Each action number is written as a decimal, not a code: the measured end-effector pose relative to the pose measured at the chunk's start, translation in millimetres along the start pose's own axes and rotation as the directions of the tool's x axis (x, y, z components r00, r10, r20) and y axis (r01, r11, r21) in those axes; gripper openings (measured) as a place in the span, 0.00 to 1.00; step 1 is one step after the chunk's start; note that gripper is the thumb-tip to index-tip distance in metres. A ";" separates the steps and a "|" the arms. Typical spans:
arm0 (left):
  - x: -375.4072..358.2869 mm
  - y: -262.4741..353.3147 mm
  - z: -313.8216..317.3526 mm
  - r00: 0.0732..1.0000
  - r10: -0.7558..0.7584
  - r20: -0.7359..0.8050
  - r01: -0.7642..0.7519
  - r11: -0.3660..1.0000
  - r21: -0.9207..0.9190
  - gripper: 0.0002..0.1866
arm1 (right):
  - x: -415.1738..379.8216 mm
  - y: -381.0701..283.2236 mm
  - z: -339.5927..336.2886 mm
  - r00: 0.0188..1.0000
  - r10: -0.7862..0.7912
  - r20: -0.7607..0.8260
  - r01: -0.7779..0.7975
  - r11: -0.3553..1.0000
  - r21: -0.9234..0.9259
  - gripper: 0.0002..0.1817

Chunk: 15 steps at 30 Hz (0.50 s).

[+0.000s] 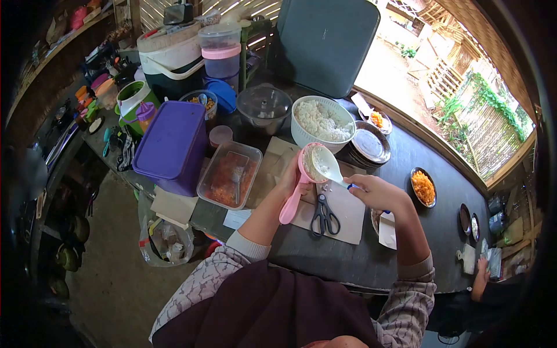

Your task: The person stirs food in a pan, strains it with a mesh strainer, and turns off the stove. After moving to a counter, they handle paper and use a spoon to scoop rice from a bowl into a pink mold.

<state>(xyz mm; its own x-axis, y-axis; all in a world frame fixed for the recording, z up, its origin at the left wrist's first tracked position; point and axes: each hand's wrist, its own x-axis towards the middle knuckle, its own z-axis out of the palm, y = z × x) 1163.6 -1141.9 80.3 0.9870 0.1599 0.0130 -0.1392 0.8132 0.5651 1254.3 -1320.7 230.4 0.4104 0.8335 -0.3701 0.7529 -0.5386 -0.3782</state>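
My left hand (290, 177) is wrapped round a pink handled scoop (292, 204) with white rice (313, 162) in its bowl. In my right hand (374, 191) is a white spoon (329, 169) with a blue handle end, its head lying against the rice in the scoop. Behind them stands a pale green basket (325, 139) heaped with rice. Black-handled scissors (325, 217) lie on brown paper (351, 223) below the scoop. A clear tub of orange-red food (230, 177) stands left of my left hand.
A purple-lidded box (169, 136) and a metal pot (264, 107) stand on the left. Stacked plates (370, 142) and a bowl of orange food (423, 187) are on the right. At the far right shows another person's hand (481, 272).
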 end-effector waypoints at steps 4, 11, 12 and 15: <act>3.5 -2.8 -5.4 0.999 -0.012 0.047 0.014 0.999 -0.040 0.30 | 1.5 25.1 -15.8 0.984 -0.019 0.176 -0.059 0.903 0.426 0.19; 7.9 -2.4 -16.6 0.996 -0.030 0.089 0.045 0.985 -0.168 0.31 | 3.1 41.9 -19.1 0.956 -0.137 0.260 -0.095 0.692 0.716 0.19; 8.8 -2.8 -17.2 0.993 -0.026 0.112 0.048 0.979 -0.198 0.31 | 3.5 40.8 -18.4 0.959 -0.139 0.247 -0.082 0.697 0.712 0.19; 11.6 -3.7 -20.8 0.988 -0.024 0.150 0.058 0.972 -0.230 0.32 | 4.8 31.3 -13.4 0.987 -0.007 0.160 -0.075 0.865 0.497 0.19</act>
<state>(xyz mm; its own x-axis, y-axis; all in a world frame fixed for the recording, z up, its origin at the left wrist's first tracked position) 1173.9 -1131.4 61.2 0.9908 0.0547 0.1235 -0.0961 0.9279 0.3603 1286.7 -1331.9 228.1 0.3176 0.8065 -0.4987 0.3649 -0.5894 -0.7208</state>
